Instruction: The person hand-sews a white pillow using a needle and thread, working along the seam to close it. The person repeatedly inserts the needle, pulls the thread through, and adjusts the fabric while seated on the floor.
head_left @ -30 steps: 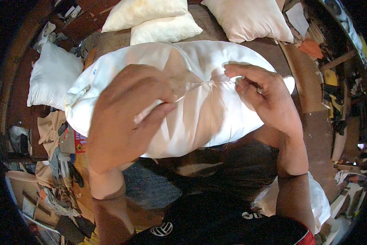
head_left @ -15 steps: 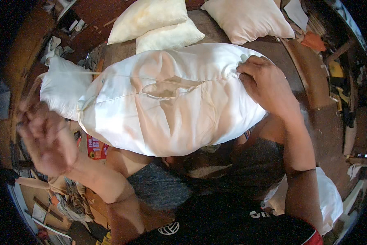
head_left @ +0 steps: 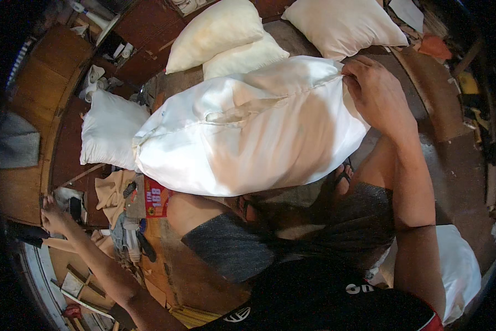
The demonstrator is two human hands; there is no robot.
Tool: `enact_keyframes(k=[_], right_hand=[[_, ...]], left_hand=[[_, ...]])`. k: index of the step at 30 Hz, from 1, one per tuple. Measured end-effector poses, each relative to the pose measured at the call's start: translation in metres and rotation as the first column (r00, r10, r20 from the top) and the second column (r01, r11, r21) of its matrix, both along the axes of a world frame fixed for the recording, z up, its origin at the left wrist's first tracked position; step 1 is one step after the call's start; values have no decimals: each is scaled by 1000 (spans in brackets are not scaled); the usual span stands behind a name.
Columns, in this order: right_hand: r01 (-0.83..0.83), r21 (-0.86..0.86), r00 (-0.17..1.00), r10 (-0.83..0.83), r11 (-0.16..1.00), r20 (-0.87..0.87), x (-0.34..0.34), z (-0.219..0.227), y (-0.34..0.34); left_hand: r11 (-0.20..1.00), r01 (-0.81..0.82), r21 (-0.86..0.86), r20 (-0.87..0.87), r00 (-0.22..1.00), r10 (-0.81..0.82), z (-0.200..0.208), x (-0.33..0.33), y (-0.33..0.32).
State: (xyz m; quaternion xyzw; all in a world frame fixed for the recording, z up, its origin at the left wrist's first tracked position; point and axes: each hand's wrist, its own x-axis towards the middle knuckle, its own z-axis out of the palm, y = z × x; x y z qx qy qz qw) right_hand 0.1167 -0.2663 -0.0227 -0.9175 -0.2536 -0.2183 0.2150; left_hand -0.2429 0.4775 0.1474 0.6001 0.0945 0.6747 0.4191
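Item: white satin pillow (head_left: 248,132), across my lap, seam partly open. I judge it light, soft, slippery; best gripped at a seamed corner. My right hand (head_left: 376,91) pinches its right corner. My left hand (head_left: 54,216), far left, grip indiscernible.

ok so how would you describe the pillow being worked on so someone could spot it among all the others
Find the person's lap in the middle of the head view: the big white satin pillow lies across the knees, its right end pinched by the right hand. Unlike the matte cream pillows behind it and the smaller white pillow to its left, it is shiny and has a gaping seam along its top.
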Motion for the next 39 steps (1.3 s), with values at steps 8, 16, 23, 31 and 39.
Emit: enact_keyframes(k=[8, 16, 23, 31, 39], right_hand=[[122, -93, 992, -124, 988, -15, 7, -8, -8], [-216, 487, 972, 232, 846, 28, -31, 23, 29], [-527, 690, 673, 739, 496, -17, -86, 35, 53], [-229, 930, 641, 764, 289, -79, -84, 27, 50], [-336, 930, 670, 731, 148, 125, -72, 28, 47]], left_hand=[[972, -127, 197, -131, 979, 154, 1, -18, -53], [498, 824, -269, -89, 494, -865, -31, 72, -347], [289, 941, -175, -351, 215, -911, -95, 211, -485], [263, 937, -230, -362, 169, -917, -130, 240, -475], [400, 897, -189, -595, 220, -773, -133, 243, -457]])
